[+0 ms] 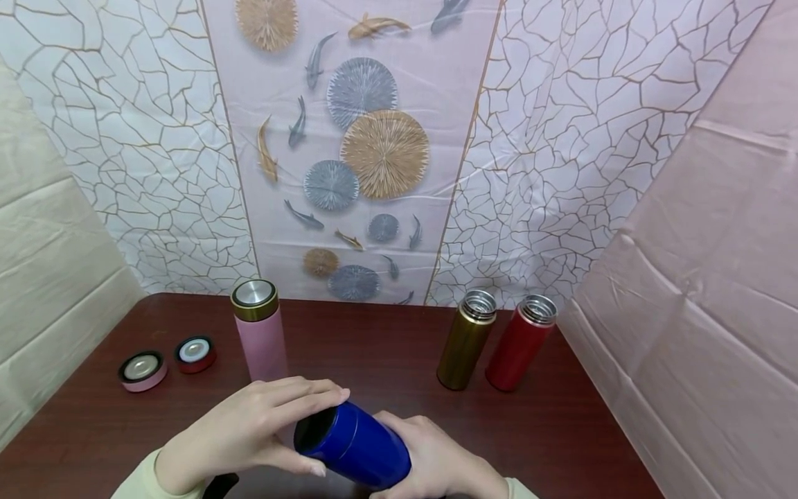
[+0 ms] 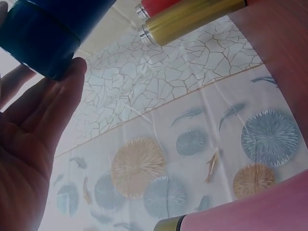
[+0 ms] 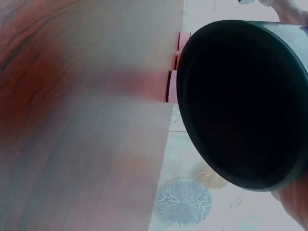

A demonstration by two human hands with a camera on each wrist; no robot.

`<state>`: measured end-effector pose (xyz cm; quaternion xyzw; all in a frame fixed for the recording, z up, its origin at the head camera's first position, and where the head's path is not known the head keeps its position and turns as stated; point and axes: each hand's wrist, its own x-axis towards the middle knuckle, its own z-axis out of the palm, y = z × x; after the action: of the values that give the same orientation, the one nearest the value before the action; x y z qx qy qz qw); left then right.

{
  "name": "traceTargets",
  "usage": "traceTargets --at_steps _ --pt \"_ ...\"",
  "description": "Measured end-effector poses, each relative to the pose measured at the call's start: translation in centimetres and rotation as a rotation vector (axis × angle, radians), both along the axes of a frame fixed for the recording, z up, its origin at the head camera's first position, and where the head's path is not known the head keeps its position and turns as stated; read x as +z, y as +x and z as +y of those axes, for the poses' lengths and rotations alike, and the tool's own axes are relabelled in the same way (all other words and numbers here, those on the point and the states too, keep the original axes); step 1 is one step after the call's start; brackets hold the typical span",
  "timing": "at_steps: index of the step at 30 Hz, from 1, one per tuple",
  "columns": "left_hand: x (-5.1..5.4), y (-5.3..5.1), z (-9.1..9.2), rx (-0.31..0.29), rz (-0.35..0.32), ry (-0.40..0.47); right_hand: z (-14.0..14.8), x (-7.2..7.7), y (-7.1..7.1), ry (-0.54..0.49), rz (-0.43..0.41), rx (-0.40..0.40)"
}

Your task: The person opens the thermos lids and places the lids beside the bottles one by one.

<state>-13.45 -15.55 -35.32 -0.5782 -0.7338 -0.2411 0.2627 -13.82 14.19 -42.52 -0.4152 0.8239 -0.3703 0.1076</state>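
A blue thermos bottle (image 1: pixel 372 454) is tilted low in front of me, its dark lid end toward the upper left. My right hand (image 1: pixel 436 457) grips its body near the base. With thumb and fingers on opposite sides, my left hand (image 1: pixel 249 430) holds the blue lid (image 1: pixel 330 431), which a thin seam divides from the body. In the left wrist view the fingers lie along the edge of the blue lid (image 2: pixel 38 38). The right wrist view is largely filled by the bottle's dark round base (image 3: pixel 245 106); the fingers there are mostly hidden.
A pink bottle (image 1: pixel 263 343) with a gold lid stands behind my left hand. Left of it lie a pink lid (image 1: pixel 143 372) and a red lid (image 1: pixel 195 355). Lidless gold (image 1: pixel 464 346) and red (image 1: pixel 520 346) bottles stand at the right. Patterned cloth (image 1: pixel 349 229) hangs behind the table.
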Motion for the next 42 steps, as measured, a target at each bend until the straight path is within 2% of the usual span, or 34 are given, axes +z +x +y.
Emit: traceTargets --at_steps 4,13,21,27,35,42 --pt "0.0 -0.1 0.1 0.004 0.055 0.018 0.0 0.2 0.0 0.017 0.076 -0.020" --pt "0.1 -0.2 0.3 0.013 0.090 0.028 0.0 0.4 0.2 0.026 0.071 -0.047" --pt "0.1 -0.3 0.8 0.002 0.180 0.058 0.3 0.4 0.5 -0.014 -0.094 -0.039" --pt "0.1 -0.1 1.2 0.015 0.233 0.078 0.2 0.3 1.0 -0.052 -0.145 -0.031" --pt "0.2 0.1 1.6 0.036 0.265 0.125 0.2 0.6 1.0 -0.040 -0.099 -0.060" --pt "0.2 0.2 1.9 0.051 0.326 0.137 0.2 0.6 1.0 -0.030 -0.056 -0.079"
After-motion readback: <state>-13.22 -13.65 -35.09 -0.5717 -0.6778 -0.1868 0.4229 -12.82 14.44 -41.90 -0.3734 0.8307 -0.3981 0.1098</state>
